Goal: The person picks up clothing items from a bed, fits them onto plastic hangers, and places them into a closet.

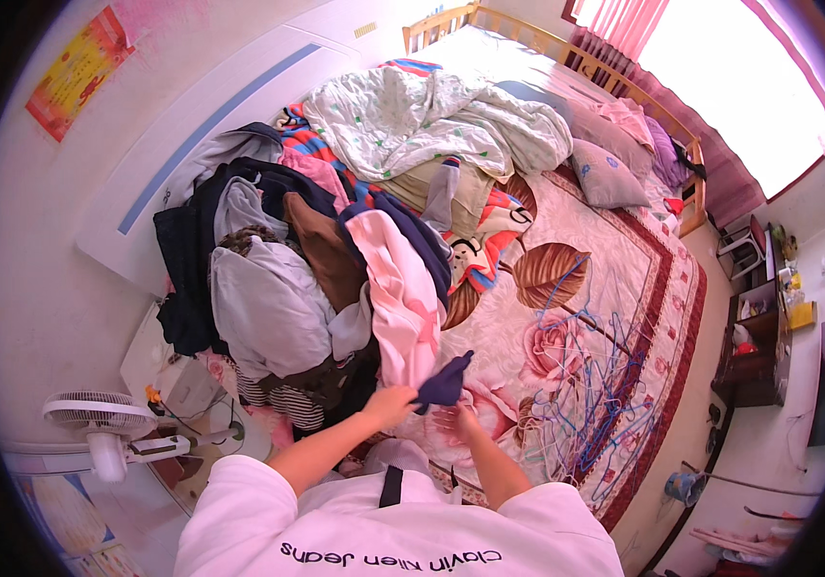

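A small dark navy piece of cloth (pixel 444 382) hangs bunched between my two hands, just above the near part of the bed. My left hand (pixel 392 408) is closed on its left edge. From below, my right hand (pixel 452 421) grips its lower edge, with the fingers partly hidden. Right beyond my left hand a long pink garment (pixel 395 298) lies draped over the clothes pile. A light grey garment (pixel 273 308) bulges at the pile's near left, with a brown garment (pixel 318 236) beside it.
A heap of hangers (pixel 590 394) lies on the flowered bedspread (pixel 658 288) to the right. Farther back are a white-green quilt (pixel 412 120) and pillows (pixel 607 175). A white fan (pixel 100 418) stands at the left, and a dark cabinet (pixel 754 370) at the right.
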A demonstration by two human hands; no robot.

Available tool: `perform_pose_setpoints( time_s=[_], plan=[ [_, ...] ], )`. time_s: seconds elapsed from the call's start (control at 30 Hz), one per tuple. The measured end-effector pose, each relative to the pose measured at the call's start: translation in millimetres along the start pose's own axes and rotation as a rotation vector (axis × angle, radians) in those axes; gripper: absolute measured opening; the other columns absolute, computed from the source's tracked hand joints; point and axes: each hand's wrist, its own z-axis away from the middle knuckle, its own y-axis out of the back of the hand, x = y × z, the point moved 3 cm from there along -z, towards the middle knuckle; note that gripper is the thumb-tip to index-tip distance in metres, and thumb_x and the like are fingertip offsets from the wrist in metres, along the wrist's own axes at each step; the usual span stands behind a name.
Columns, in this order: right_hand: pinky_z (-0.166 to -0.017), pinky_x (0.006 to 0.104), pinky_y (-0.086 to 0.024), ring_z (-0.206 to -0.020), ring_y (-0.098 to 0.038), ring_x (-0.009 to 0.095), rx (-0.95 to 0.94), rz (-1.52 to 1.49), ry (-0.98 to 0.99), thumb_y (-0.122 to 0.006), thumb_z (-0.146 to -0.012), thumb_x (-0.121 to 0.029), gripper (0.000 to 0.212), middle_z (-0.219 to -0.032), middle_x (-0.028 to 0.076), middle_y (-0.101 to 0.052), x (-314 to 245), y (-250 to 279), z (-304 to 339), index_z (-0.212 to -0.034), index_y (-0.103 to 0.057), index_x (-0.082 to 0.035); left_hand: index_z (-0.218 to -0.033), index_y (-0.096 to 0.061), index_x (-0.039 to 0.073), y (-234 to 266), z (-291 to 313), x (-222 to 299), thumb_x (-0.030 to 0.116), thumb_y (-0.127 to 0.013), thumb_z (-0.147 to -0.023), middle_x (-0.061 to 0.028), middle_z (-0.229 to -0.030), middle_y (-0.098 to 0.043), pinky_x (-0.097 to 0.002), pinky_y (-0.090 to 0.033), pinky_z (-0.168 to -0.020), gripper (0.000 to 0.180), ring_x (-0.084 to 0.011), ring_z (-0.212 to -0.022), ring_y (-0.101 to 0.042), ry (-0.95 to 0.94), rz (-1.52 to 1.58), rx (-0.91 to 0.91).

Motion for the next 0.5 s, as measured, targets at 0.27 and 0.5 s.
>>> perform_pose_setpoints(
  time_s=[0.27, 0.5],
  plan=[
    [-0.095, 0.0496, -0.044, -0.107, -0.057, 0.024, -0.215, -0.393, 0.115, -0.045, -0.09, -0.048, 0.045, -0.113, 0.008, -0.061, 44, -62, 13, -0.115, -0.056, -0.012, -0.091, -0.058, 0.006, 2, 54, 44, 0.031, -0.058, -0.084, -0.0161, -0.086, -0.062, -0.0449, -0.046, -0.072, 0.027, -0.0366, -0.084, -0.059, -0.09, 0.238, -0.101],
    [-0.095, 0.0486, -0.043, -0.107, -0.057, 0.024, -0.163, -0.454, 0.23, -0.046, -0.09, -0.048, 0.046, -0.114, 0.008, -0.061, 87, -92, 26, -0.117, -0.055, -0.012, -0.096, -0.058, 0.008, -2, 142, 20, 0.032, -0.059, -0.083, -0.0158, -0.089, -0.062, -0.045, -0.046, -0.072, 0.027, -0.0352, -0.086, -0.06, -0.081, 0.096, -0.344]
  ],
)
